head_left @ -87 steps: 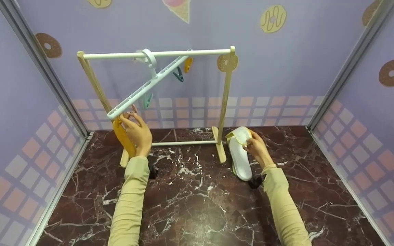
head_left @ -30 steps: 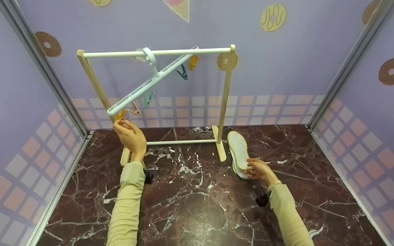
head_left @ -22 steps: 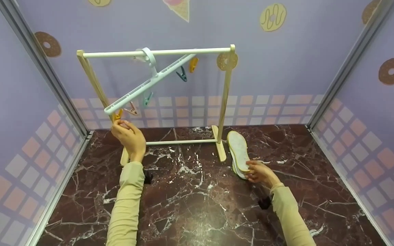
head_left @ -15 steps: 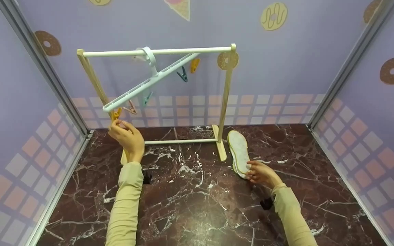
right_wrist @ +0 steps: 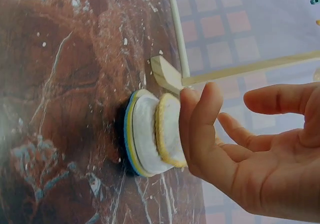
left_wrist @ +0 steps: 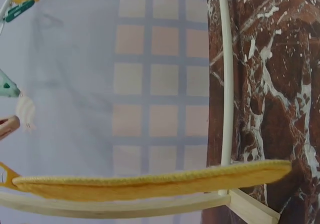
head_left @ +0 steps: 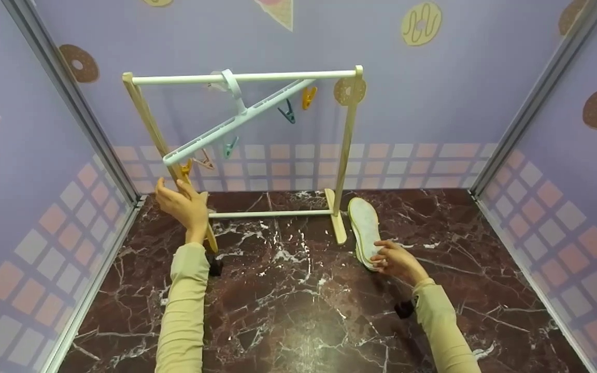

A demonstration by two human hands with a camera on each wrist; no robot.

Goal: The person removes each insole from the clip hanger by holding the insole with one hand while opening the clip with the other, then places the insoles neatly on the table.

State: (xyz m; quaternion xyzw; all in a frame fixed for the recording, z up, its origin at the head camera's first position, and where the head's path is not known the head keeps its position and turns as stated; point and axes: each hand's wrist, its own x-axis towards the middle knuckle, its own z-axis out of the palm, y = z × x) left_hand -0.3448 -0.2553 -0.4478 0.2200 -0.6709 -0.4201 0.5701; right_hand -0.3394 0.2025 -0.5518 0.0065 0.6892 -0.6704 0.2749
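Note:
A yellow-edged insole (left_wrist: 150, 185) hangs edge-on in the left wrist view, its end in a yellow clip (head_left: 186, 168) at the near end of a white hanger (head_left: 205, 138). Beside it my left hand (head_left: 184, 210) has its fingers apart and holds nothing; the hand covers most of the insole in the head view. On the table to the right lies a small stack of white insoles (head_left: 365, 225) with yellow and blue edges. My right hand (head_left: 399, 264) is at the stack's near end, fingers loosely bent, thumb well apart, nothing pinched in the right wrist view.
The hanger hooks over the top rail (head_left: 288, 76) of a wooden stand and slants toward me. Pink (head_left: 206, 161), mint (head_left: 231, 147), teal (head_left: 288, 112) and yellow clips dangle from it. Patterned walls enclose the dark marbled table (head_left: 288, 311).
My left hand has let go at the clip and drawn left, leaving the insole hanging. The hanger has turned slightly. My right hand earlier held up an insole's end; that insole now lies flat.

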